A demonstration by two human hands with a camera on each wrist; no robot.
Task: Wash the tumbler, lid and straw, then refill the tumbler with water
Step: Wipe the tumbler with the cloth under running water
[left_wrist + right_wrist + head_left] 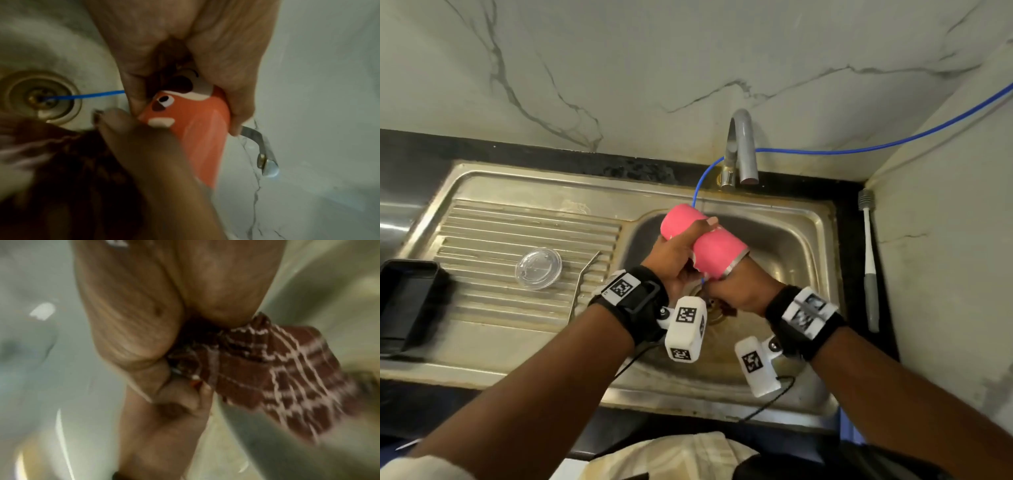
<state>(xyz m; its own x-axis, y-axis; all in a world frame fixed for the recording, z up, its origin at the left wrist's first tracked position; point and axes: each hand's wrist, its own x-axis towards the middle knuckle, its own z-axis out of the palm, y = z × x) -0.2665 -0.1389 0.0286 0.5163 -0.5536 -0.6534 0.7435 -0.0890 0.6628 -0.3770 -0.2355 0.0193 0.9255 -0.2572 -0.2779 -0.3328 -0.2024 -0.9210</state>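
Note:
The pink tumbler [714, 251] lies on its side over the sink basin, its steel-rimmed mouth towards my right hand. My left hand [685, 246] wraps round its middle, thumb on top. In the left wrist view the tumbler [197, 129] shows a cartoon face. My right hand [736, 284] is at the mouth and grips a brown checked cloth [267, 378]; its fingertips are hidden. The clear lid [537, 269] lies flat on the drainboard. Beside the lid rests the bent metal straw [583, 284].
The faucet [739, 150] stands behind the steel sink [808, 246], with no water seen running. A thin blue tube [859, 147] runs down to the drain [41, 97]. A black tray [407, 305] sits far left. A long brush [868, 260] lies on the right counter.

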